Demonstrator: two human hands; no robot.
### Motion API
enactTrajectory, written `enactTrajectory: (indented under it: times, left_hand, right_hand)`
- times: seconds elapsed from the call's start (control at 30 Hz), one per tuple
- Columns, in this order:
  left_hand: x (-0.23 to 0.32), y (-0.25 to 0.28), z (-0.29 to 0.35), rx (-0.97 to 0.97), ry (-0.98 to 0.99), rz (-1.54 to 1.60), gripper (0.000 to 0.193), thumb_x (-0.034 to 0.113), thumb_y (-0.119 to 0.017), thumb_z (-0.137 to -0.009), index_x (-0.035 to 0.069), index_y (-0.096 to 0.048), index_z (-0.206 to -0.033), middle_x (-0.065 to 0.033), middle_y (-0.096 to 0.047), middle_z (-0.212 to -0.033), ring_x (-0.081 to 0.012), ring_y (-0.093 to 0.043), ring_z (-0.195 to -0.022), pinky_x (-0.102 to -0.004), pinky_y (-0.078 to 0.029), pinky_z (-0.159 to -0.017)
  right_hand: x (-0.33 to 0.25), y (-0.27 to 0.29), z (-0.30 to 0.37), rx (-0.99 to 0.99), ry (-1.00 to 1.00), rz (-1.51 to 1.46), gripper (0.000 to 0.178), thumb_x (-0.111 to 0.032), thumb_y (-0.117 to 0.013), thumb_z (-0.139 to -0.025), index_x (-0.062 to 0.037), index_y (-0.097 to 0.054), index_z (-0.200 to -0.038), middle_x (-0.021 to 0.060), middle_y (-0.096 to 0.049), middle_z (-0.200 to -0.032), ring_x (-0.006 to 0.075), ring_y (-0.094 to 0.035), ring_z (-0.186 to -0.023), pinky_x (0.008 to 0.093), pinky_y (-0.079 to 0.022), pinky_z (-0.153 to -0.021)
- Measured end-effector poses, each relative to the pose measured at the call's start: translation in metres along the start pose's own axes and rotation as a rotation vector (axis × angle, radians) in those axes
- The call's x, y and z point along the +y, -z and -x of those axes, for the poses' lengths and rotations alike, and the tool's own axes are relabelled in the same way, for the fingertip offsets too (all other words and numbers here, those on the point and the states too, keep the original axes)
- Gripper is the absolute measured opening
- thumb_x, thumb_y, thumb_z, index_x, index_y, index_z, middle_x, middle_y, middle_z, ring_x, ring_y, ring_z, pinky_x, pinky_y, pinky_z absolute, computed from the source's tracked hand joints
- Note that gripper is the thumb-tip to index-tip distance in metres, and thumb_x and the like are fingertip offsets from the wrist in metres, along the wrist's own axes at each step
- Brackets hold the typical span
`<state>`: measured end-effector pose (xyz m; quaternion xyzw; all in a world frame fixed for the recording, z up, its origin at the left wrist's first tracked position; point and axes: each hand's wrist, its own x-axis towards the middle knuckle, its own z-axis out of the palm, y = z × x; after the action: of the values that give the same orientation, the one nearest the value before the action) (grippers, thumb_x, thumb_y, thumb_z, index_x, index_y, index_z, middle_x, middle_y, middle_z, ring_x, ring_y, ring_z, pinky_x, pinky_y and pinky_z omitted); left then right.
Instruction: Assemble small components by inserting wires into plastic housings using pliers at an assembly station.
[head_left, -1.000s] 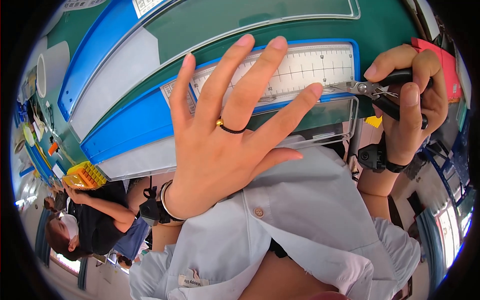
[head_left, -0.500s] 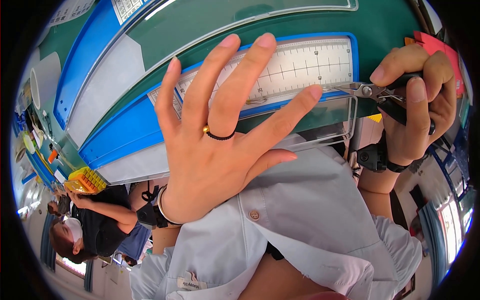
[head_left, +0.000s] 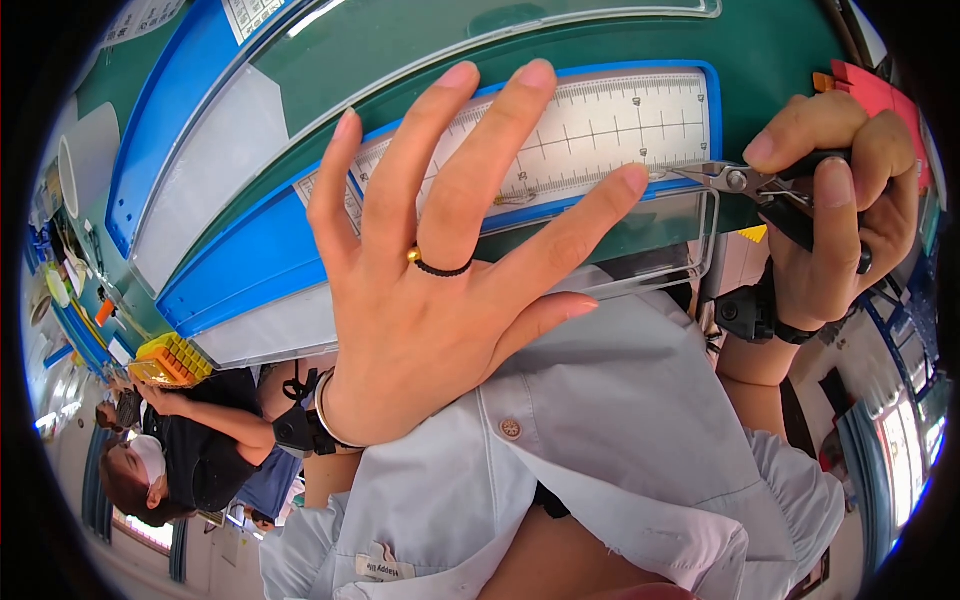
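My left hand (head_left: 410, 290) lies with its fingers spread over a long blue tray (head_left: 240, 275), which has a white ruler strip (head_left: 585, 125) along its inside. A bit of thin gold-coloured chain or wire (head_left: 508, 200) shows on the strip between my fingers. In my right hand (head_left: 850, 190) is a pair of small pliers (head_left: 737, 180) with black handles and metal jaws. The jaw tips reach over the tray's near right corner, close beside my left index fingertip. Whatever the tips grip, if anything, is too small to make out.
Clear plastic covers (head_left: 708, 240) with bent edges lie beside the tray. Another blue tray (head_left: 160, 150) stands farther left on the green table (head_left: 780, 50). Red packages (head_left: 870, 95) sit at the far right. At the left, another person (head_left: 190, 450) holds a yellow block-like object (head_left: 172, 360).
Hardly anything differs. The tray, the pliers and both hands appear a few pixels farther right, with the same hold on the pliers.
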<state>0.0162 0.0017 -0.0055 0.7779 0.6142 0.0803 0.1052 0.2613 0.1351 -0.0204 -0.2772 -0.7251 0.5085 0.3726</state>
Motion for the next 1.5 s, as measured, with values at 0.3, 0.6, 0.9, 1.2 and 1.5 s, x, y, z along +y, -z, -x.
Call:
enactTrajectory:
  times: [0.3,0.6,0.9,1.2,1.5]
  left_hand:
    - [-0.006,0.000,0.003,0.026,-0.029,0.068,0.057,0.060,-0.068,-0.080,0.031,-0.072,-0.128,-0.0141,-0.046,-0.156,-0.0371,-0.043,-0.141,-0.0575,-0.026,-0.116]
    - [-0.009,0.000,0.003,0.042,-0.038,0.149,0.060,0.048,-0.078,-0.074,0.025,-0.071,-0.129,-0.0169,-0.047,-0.155,-0.0394,-0.043,-0.142,-0.0602,-0.027,-0.117]
    - [-0.011,0.004,0.008,0.125,-0.012,0.277,0.060,0.047,-0.080,-0.075,0.019,-0.071,-0.127,-0.0191,-0.049,-0.153,-0.0423,-0.045,-0.141,-0.0626,-0.029,-0.115]
    - [-0.031,0.016,0.034,0.080,0.067,0.173,0.051,0.048,-0.075,-0.081,0.017,-0.076,-0.121,-0.0178,-0.055,-0.148,-0.0423,-0.048,-0.139,-0.0624,-0.029,-0.116]
    - [-0.029,0.011,0.036,0.117,0.086,0.182,0.049,0.045,-0.076,-0.076,0.023,-0.078,-0.119,-0.0144,-0.056,-0.147,-0.0375,-0.050,-0.138,-0.0593,-0.027,-0.118]
  right_hand:
    - [0.007,-0.001,0.001,0.011,-0.038,-0.018,0.016,-0.003,-0.053,-0.094,-0.0064,-0.039,-0.088,0.0279,-0.066,-0.091,0.0179,-0.057,-0.072,0.0263,-0.047,-0.065]
    - [0.015,0.002,0.006,0.046,-0.037,-0.030,0.017,-0.002,-0.054,-0.094,-0.0070,-0.039,-0.088,0.0277,-0.066,-0.090,0.0187,-0.059,-0.074,0.0262,-0.049,-0.066]
    - [-0.009,-0.024,-0.009,0.091,-0.014,-0.040,0.022,-0.007,-0.060,-0.094,-0.0077,-0.038,-0.091,0.0261,-0.066,-0.093,0.0176,-0.057,-0.078,0.0248,-0.048,-0.066]
    - [-0.024,-0.060,-0.018,-0.039,-0.087,-0.047,0.032,-0.015,-0.070,-0.091,-0.0069,-0.039,-0.095,0.0251,-0.066,-0.096,0.0182,-0.058,-0.082,0.0270,-0.050,-0.073]
    - [-0.024,-0.066,-0.018,-0.048,-0.127,-0.062,0.036,-0.017,-0.074,-0.089,-0.0071,-0.040,-0.094,0.0264,-0.067,-0.096,0.0193,-0.060,-0.083,0.0294,-0.052,-0.077]
